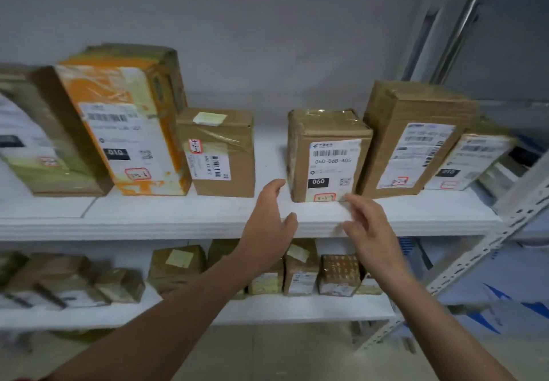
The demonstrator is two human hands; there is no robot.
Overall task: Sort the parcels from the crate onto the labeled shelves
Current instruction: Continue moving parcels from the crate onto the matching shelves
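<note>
White upper shelf (178,220) fills the middle of the view, and the 060 parcel (326,155) stands upright on it near the front edge, label facing out. It reads "060-06B-A05", with a red-bordered sticker at the bottom too small to read. Below that parcel runs the lower shelf (297,309), crowded with small boxes that are blurred and partly hidden behind both forearms.

Far left of the 060 parcel, a big brown box (38,149) is cut off by the frame edge. Next to it towards the 060 parcel leans the orange-taped parcel (127,131). Just right of the 060 parcel stands a taller brown parcel (413,143), and beyond that a smeared one (469,161) with an unreadable label. Left of the 060 parcel, across a bare gap, sits a small carton (219,155) with a sideways label.

Now the hands. The left hand (267,226) is spread and relaxed at the 060 parcel's lower left corner, holding nothing; contact is too close to call. The right hand (368,232) is motion-blurred, with loose fingers at the lower right corner, also holding nothing.
</note>
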